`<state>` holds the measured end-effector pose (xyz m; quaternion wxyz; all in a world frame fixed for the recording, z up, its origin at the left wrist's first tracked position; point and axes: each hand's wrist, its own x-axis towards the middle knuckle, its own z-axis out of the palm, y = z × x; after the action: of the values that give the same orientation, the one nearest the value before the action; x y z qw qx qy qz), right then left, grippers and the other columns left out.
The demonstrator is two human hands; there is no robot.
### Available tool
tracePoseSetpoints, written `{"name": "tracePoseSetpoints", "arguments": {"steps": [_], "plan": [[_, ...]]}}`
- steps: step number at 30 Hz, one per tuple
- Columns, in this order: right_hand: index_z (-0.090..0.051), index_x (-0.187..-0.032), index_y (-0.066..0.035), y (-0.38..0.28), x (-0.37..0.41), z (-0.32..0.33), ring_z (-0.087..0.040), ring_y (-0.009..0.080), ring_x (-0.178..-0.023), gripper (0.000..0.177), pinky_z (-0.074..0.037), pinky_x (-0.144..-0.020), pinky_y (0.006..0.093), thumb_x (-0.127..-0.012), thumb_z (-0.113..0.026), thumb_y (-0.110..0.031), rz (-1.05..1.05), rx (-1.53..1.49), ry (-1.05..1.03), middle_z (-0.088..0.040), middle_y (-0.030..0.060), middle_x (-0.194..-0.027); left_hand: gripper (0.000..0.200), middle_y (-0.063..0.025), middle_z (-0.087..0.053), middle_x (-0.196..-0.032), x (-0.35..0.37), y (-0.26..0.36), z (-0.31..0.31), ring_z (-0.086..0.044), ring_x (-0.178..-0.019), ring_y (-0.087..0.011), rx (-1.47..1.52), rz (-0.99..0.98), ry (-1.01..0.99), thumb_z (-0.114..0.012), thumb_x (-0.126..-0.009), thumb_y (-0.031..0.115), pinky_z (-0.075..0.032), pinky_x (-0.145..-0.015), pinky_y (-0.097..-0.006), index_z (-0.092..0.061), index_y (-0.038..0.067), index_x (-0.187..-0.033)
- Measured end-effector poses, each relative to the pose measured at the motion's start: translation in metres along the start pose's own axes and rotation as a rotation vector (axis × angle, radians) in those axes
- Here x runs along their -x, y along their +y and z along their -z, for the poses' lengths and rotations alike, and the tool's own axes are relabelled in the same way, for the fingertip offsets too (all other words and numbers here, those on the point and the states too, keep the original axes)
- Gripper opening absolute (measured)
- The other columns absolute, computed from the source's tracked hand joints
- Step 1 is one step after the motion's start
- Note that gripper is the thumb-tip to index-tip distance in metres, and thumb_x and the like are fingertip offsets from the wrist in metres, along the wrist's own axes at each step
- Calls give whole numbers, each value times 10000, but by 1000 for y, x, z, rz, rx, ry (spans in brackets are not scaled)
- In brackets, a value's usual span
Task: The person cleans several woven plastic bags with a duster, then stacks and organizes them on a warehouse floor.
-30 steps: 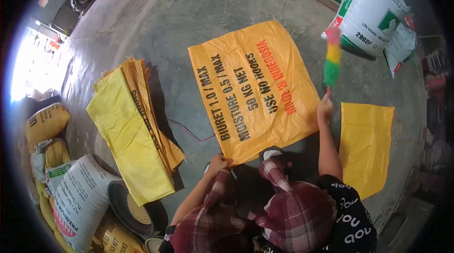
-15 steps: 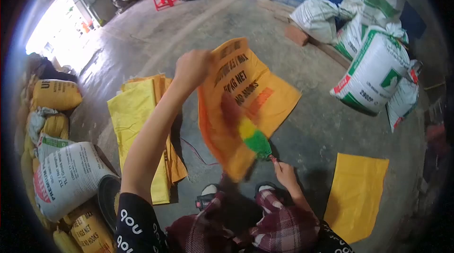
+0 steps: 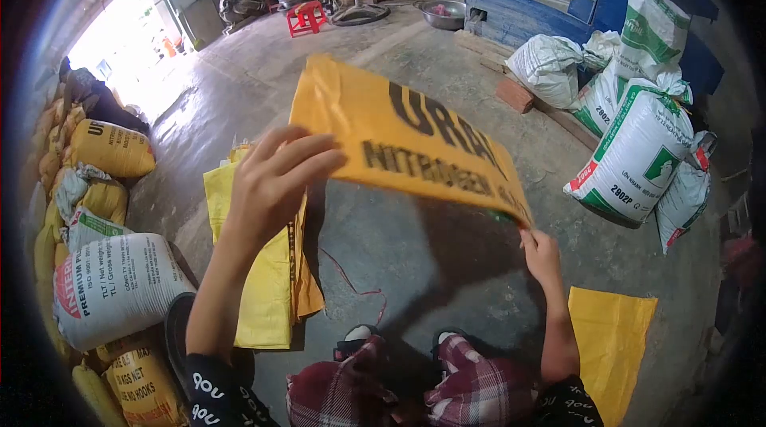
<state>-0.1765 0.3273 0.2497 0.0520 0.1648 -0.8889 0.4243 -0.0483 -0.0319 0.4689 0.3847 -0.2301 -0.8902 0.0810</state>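
Sack (image 3: 415, 136) has turned over, left hand (image 3: 273, 173) raised, gripping its end.

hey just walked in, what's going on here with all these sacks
A person holds up an orange-yellow sack printed "NITROGEN" above the concrete floor. The left hand grips its left end. The right hand is closed beside the opposite corner, seemingly on a duster, of which only a bit of green shows. A stack of flat sacks lies on the left, a single flat yellow sack on the right.
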Motion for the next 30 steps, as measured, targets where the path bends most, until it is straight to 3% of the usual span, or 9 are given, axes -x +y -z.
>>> {"name": "tracePoseSetpoints", "arguments": {"steps": [6, 10, 13, 15, 17, 19, 20, 25, 30], "plan": [[-588, -748, 21, 74, 71, -6, -554, 382, -641, 309, -402, -548, 426, -854, -485, -250, -227, 358, 17, -567, 207, -657, 261, -77, -584, -837, 132, 42, -67, -561, -806, -245, 271, 344, -98, -568, -624, -40, -477, -665, -348, -624, 93, -842], [-612, -856, 7, 135, 128, 6, -545, 413, -684, 309, -406, -602, 462, -866, -451, -257, -484, 615, 46, -571, 237, -702, 242, -65, -561, -817, 217, 115, -132, -545, -794, -227, 423, 453, -325, -542, -659, 27, -467, -664, -329, -628, 105, -872], [-593, -845, 8, 141, 200, 25, -543, 388, -663, 295, -407, -570, 437, -877, -425, -232, -613, 582, 333, -569, 229, -712, 256, -57, -541, -824, 248, 157, -166, -534, -802, -206, 503, 474, -464, -521, -689, 70, -463, -667, -309, -620, 112, -921], [-587, -778, 3, 169, 254, 23, -539, 368, -614, 282, -407, -548, 422, -867, -444, -223, -538, 576, 552, -567, 205, -674, 293, -49, -527, -855, 258, 180, -173, -526, -827, -201, 585, 470, -519, -503, -718, 79, -467, -684, -295, -569, 102, -1002], [-582, -750, 14, 134, 267, 6, -536, 360, -597, 291, -411, -556, 425, -856, -458, -227, -604, 554, 481, -557, 198, -653, 277, -51, -527, -854, 271, 197, -182, -527, -835, -209, 642, 525, -562, -497, -726, 82, -472, -679, -301, -548, 94, -999], [-532, -664, -4, 141, 279, -27, -517, 284, -538, 265, -394, -522, 387, -821, -473, -210, -115, 482, 409, -504, 170, -588, 263, -54, -526, -853, 280, 209, -200, -527, -842, -216, 689, 554, -585, -491, -735, 84, -477, -675, -307, -527, 87, -995], [-532, -664, -4, 142, 286, -32, -517, 284, -538, 265, -394, -522, 387, -821, -473, -210, -122, 491, 418, -504, 170, -588, 241, -60, -523, -856, 287, 216, -210, -529, -847, -222, 703, 525, -573, -485, -740, 84, -482, -662, -316, -509, 78, -980], [-568, -719, -24, 112, 265, -75, -532, 324, -588, 258, -413, -551, 395, -833, -458, -227, -268, 302, -177, -542, 190, -655, 191, -74, -495, -865, 299, 237, -241, -525, -874, -228, 789, 360, -464, -470, -746, 77, -481, -683, -327, -499, 52, -932], [-603, -773, -43, 99, 211, -101, -546, 364, -638, 267, -432, -580, 403, -845, -442, -244, -363, 83, -831, -580, 210, -722, 171, -60, -498, -845, 307, 232, -234, -531, -861, -206, 684, 381, -436, -478, -734, 86, -486, -656, -319, -533, 63, -894]]}}
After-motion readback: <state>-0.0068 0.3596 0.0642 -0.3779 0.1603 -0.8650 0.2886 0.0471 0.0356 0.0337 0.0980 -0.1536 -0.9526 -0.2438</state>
